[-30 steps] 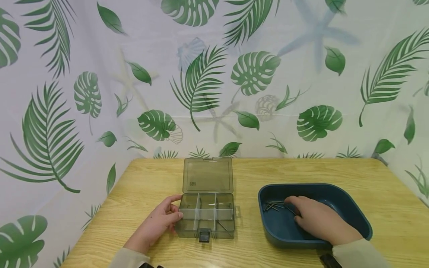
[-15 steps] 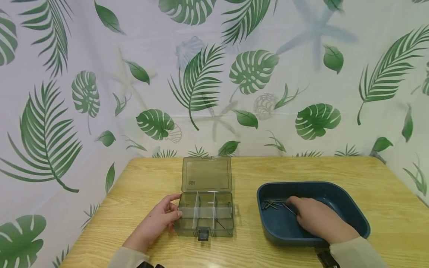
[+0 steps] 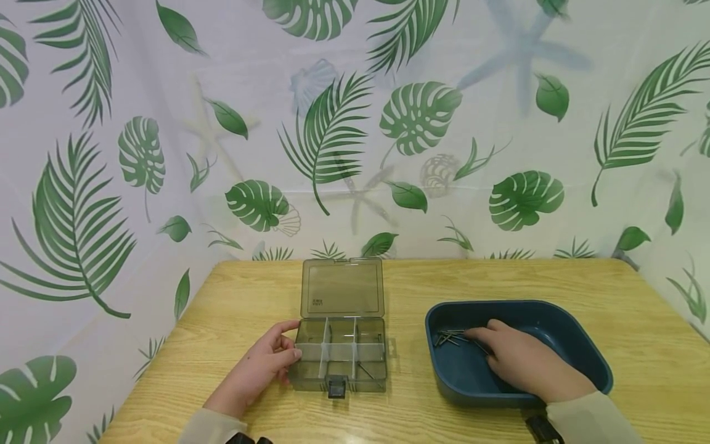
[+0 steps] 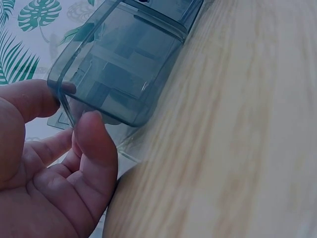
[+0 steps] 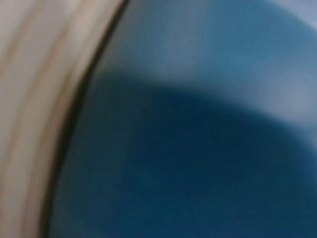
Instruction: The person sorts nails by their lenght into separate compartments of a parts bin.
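Observation:
In the head view my left hand (image 3: pixel 266 364) holds the left side of a smoky clear compartment box (image 3: pixel 340 385), its lid (image 3: pixel 342 288) raised at the back. The left wrist view shows my thumb (image 4: pixel 96 141) and a finger pinching a corner of this box. One thin nail (image 3: pixel 366 371) leans in the front right compartment. On the right, my right hand (image 3: pixel 527 357) reaches into a dark blue bin (image 3: pixel 460 394), index finger at a small pile of nails (image 3: pixel 449 337). Another nail (image 3: pixel 482 347) shows beneath that finger; I cannot tell whether it is held.
Both containers rest on a wood-grain table (image 3: pixel 410 277). Behind it hangs a leaf-print cloth (image 3: pixel 355 154). The right wrist view is blurred and filled by the blue bin wall (image 5: pixel 198 148), with the table beside it.
My right hand's index finger has stretched left over the nail pile, after sitting a little further right half a second ago. The left hand and box stay in place.

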### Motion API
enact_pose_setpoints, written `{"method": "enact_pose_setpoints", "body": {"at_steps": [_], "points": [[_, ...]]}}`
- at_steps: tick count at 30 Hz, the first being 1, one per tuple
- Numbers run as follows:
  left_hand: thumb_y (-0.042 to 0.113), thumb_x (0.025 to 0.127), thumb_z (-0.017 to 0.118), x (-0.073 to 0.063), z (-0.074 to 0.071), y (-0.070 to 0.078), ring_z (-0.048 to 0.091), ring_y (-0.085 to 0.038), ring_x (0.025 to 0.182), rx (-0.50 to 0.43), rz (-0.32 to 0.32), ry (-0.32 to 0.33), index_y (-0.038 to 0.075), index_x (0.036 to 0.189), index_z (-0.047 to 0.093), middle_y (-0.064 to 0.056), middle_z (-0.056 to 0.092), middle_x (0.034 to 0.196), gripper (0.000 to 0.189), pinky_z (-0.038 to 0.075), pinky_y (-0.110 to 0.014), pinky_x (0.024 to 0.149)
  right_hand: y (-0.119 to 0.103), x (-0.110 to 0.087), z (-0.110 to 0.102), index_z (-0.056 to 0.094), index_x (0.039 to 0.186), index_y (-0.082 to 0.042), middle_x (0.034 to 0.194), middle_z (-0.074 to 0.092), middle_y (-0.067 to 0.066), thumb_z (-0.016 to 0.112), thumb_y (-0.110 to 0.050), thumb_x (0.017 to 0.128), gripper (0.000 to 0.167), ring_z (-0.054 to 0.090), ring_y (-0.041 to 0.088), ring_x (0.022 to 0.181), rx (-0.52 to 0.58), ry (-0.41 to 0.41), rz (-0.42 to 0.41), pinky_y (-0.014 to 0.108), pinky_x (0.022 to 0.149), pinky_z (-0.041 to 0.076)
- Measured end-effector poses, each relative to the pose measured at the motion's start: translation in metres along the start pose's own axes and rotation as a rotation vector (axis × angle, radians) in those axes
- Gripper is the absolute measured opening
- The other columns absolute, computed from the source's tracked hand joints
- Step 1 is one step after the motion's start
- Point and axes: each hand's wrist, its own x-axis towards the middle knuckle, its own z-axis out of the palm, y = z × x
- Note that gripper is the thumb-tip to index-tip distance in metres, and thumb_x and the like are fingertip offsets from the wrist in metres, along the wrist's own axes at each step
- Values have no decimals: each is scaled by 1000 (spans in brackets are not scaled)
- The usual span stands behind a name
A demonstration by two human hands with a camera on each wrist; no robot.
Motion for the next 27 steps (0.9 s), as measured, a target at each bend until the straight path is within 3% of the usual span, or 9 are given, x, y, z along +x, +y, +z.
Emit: {"method": "enact_pose_setpoints", "body": {"at_steps": [4, 8, 14, 27], "points": [[15, 100, 64, 0, 0, 0, 44, -17, 60, 10, 2, 0, 7, 155, 34, -13, 49, 102, 63, 54, -36, 58, 1, 0, 0, 68, 127, -18, 104, 60, -2, 70, -4, 92, 38, 60, 15, 84, 17, 1, 7, 40, 68, 53], [16, 100, 64, -1, 0, 1, 44, -17, 61, 20, 1, 2, 8, 155, 34, -13, 49, 102, 63, 54, -37, 58, 2, 1, -1, 69, 120, -17, 107, 65, -1, 70, -3, 92, 32, 65, 23, 97, 39, -16, 26, 47, 78, 56], [15, 99, 65, 0, 1, 1, 44, -17, 60, 5, 0, 2, 8, 155, 34, -13, 48, 102, 64, 54, -37, 58, 3, 3, -2, 68, 112, -18, 98, 67, -4, 65, 2, 92, 28, 62, 15, 85, 58, -48, 70, 43, 72, 54], [16, 100, 65, 0, 0, 0, 44, -17, 61, 19, -4, 7, 8, 154, 35, -13, 48, 103, 63, 54, -37, 58, 3, 1, -2, 64, 105, -16, 90, 65, -3, 63, 2, 92, 22, 61, 14, 76, 4, -71, 106, 42, 64, 53]]}}
